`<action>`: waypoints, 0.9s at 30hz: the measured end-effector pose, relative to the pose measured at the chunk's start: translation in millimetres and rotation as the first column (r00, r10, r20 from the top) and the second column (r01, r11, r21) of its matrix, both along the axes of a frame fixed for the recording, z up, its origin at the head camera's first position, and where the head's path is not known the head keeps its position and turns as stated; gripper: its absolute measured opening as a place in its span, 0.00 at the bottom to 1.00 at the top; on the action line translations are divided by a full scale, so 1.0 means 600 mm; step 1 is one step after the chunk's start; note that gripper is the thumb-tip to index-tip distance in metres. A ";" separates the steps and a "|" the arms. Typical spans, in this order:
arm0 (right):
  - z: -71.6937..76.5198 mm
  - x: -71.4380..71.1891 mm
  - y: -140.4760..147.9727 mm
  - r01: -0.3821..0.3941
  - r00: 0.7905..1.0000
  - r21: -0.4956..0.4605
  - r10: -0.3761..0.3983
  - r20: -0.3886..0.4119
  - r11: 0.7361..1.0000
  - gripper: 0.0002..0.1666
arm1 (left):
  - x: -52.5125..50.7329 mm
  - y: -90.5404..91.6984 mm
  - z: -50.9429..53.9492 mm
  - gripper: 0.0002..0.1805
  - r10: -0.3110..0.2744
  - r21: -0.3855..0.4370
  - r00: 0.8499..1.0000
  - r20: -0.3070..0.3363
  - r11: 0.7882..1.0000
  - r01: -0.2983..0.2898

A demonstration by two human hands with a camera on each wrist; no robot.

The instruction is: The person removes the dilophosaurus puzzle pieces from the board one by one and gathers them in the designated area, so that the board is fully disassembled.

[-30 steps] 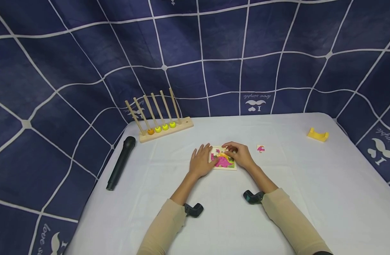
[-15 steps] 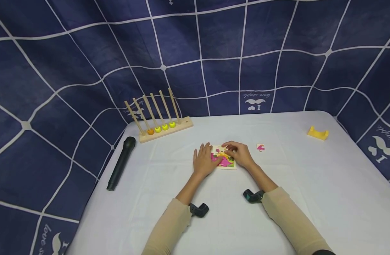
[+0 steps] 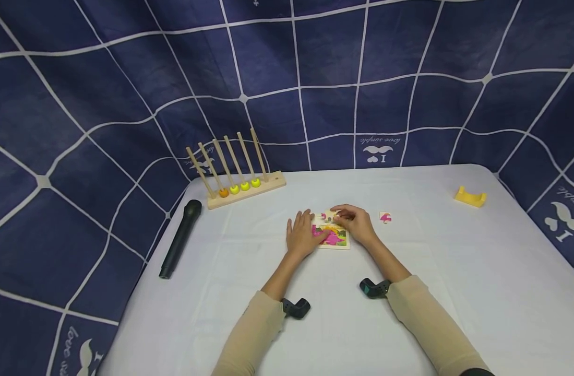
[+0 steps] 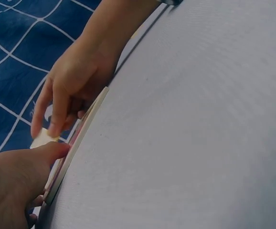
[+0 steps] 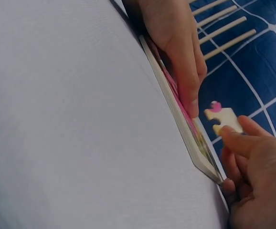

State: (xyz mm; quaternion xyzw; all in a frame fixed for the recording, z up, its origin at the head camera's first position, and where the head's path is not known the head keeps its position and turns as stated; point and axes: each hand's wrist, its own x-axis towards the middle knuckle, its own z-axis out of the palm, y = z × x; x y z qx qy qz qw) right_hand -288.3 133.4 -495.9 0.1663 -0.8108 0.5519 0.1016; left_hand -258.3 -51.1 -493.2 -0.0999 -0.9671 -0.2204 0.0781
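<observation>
A small jigsaw puzzle board (image 3: 342, 241) with a pink dinosaur picture lies on the white table. My left hand (image 3: 301, 240) rests at its left side, fingers straight and spread, thumb pressing on the picture. Above the board's far part, my right hand (image 3: 357, 223) pinches a puzzle piece (image 5: 229, 119) between thumb and fingers. This piece is cream with a pink knob and stands tilted, apart from the board, in the right wrist view. One more puzzle piece (image 3: 385, 216), pink and white, lies on the table to the right of the right hand.
A wooden bead rack (image 3: 247, 192) with upright pegs and several orange and yellow beads stands at the back left. A black microphone (image 3: 181, 237) lies along the left edge. At the right is a yellow cradle-shaped block (image 3: 470, 197). Blue gridded cloth (image 3: 324, 62) hangs behind.
My right hand has lifted the puzzle piece off the board's far part and tilted it. The left hand has shifted slightly right, its thumb still on the picture.
</observation>
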 end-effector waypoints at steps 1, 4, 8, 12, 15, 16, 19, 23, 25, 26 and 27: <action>0.001 0.000 0.002 -0.001 1.000 -0.033 0.002 0.018 0.999 0.15 | 0.001 0.001 0.001 0.42 -0.004 0.010 1.000 -0.002 1.000 0.004; 0.006 0.003 0.007 -0.012 0.999 -0.112 0.018 0.050 0.994 0.16 | 0.000 0.003 0.000 0.42 -0.004 0.017 1.000 0.002 1.000 0.004; 0.019 0.013 0.020 -0.009 0.999 -0.115 0.015 0.048 0.993 0.17 | 0.000 0.006 0.001 0.41 0.008 -0.011 1.000 0.021 1.000 -0.008; 0.038 0.028 0.052 0.036 0.999 -0.092 -0.034 0.028 0.995 0.17 | 0.000 0.009 -0.001 0.41 0.011 -0.035 1.000 0.020 0.999 -0.011; 0.047 0.038 0.091 0.074 0.997 -0.078 -0.073 0.015 0.994 0.17 | 0.002 0.008 -0.001 0.41 0.007 -0.025 1.000 0.017 1.000 -0.006; 0.049 0.041 0.106 0.088 0.996 -0.069 -0.088 0.010 0.994 0.18 | 0.002 0.008 -0.001 0.41 0.005 -0.020 1.000 0.016 1.000 -0.004; 0.052 0.050 0.154 0.125 0.992 -0.024 -0.125 -0.002 0.992 0.18 | 0.004 0.007 0.000 0.42 -0.001 -0.015 1.000 0.017 1.000 0.001; 0.049 0.058 0.212 0.212 0.977 0.039 -0.213 0.016 0.976 0.18 | 0.003 0.004 0.002 0.42 -0.001 -0.030 1.000 0.012 1.000 0.002; 0.043 0.059 0.235 0.251 0.966 0.073 -0.255 0.041 0.965 0.19 | 0.002 0.003 0.002 0.42 0.000 -0.038 1.000 0.008 0.999 0.000; 0.040 0.059 0.245 0.265 0.961 0.092 -0.271 0.057 0.960 0.20 | 0.002 0.002 0.002 0.42 -0.001 -0.040 1.000 0.005 0.999 0.002; 0.037 0.059 0.253 0.275 0.956 0.110 -0.283 0.073 0.955 0.20 | 0.002 0.001 0.001 0.42 -0.003 -0.042 1.000 0.003 0.999 0.003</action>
